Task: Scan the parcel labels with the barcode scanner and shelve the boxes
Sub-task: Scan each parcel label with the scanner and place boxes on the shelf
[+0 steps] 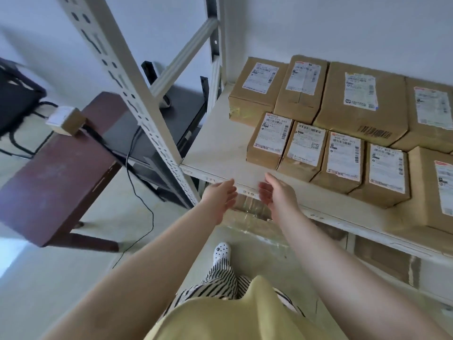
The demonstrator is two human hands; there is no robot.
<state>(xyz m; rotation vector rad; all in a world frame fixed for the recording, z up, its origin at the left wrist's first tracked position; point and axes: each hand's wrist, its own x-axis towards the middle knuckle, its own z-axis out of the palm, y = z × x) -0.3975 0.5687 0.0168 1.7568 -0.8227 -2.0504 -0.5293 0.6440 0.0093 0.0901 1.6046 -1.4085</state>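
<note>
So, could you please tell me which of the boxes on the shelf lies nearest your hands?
The leftmost box of the front row, labelled side up; its neighbours sit farther right, the back row deeper in.

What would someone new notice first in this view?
Probably the brown cardboard parcels with white labels, packed in rows on the right of the cream metal shelf. Next, the two bare hands, left hand and right hand, open and empty at the shelf's front edge.

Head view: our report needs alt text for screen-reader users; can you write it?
Both empty hands, left hand and right hand, hover open at the front edge of a shelf holding labelled cardboard parcels. One small parcel sits on a brown table.
</note>
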